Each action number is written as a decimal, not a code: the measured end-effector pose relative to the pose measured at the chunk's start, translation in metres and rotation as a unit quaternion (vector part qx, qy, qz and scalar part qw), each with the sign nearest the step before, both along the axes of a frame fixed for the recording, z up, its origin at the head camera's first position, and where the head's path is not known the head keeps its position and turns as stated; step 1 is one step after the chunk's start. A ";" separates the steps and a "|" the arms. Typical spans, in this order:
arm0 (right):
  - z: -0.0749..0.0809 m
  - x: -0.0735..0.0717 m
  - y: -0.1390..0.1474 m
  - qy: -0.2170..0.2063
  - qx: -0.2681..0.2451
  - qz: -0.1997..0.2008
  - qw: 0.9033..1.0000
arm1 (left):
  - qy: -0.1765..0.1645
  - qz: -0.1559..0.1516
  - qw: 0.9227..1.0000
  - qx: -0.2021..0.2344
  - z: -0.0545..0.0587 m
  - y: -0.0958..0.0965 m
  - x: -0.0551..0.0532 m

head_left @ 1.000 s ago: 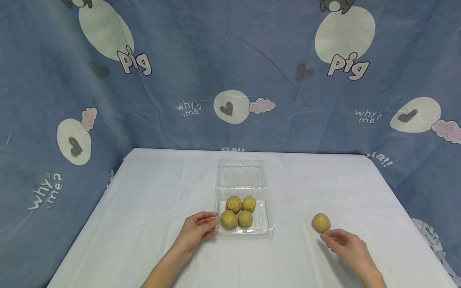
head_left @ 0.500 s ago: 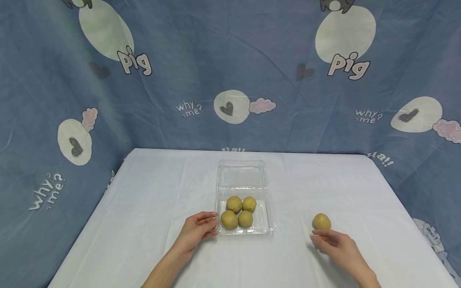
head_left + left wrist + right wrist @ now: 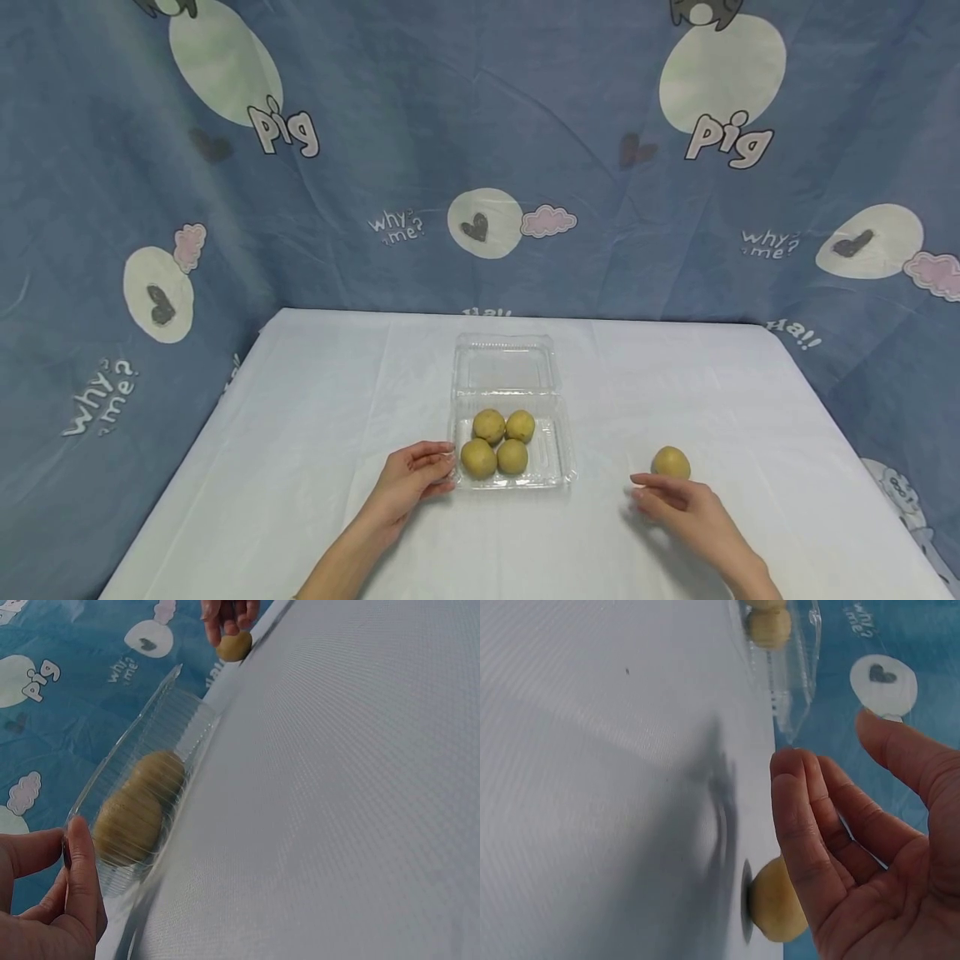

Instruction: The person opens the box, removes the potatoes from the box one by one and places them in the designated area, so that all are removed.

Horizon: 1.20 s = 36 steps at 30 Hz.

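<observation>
Clear plastic under the pinch of the left hand, at the left edge of the box, lid laid back, four round yellow fruits inside. From the right hand, over the last second, a drift leftward past the loose fruit, thumb and fingers apart, nothing held. Outside the box, on white cloth, unmoved: apparently no transfer by that pass.

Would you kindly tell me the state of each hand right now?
Left hand: closed, pinching the edge of the clear container.
Right hand: open, holding nothing.
</observation>
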State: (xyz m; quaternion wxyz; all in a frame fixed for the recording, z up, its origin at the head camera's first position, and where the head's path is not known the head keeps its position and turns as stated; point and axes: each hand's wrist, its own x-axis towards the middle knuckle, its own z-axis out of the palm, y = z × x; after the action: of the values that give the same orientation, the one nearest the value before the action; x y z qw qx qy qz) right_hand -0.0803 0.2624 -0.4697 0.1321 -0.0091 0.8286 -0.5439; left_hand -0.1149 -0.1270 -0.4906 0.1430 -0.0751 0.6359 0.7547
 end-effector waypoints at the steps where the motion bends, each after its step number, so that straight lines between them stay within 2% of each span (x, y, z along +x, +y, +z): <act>1: 0.000 -0.001 0.000 0.000 -0.004 0.003 1.000 | 0.000 0.000 1.000 0.001 0.000 0.000 0.000; 8: -0.003 -0.003 -0.006 0.008 -0.036 0.027 0.999 | -0.003 0.001 1.000 0.007 -0.001 0.000 0.000; 14: -0.002 -0.005 -0.013 0.010 -0.046 0.028 0.998 | -0.004 0.001 1.000 0.006 -0.001 -0.001 0.001; 25: 0.001 -0.009 -0.021 0.000 -0.024 0.014 1.000 | -0.002 -0.002 1.000 0.011 0.000 -0.001 0.001; 36: 0.006 -0.012 -0.030 0.022 -0.009 0.019 1.000 | -0.004 -0.003 1.000 0.015 0.001 -0.001 0.001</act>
State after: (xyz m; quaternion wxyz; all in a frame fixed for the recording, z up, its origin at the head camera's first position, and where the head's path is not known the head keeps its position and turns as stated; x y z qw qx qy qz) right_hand -0.0924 0.2324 -0.4642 0.1243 -0.0376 0.8259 -0.5486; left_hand -0.1141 -0.1276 -0.4898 0.1486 -0.0739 0.6245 0.7632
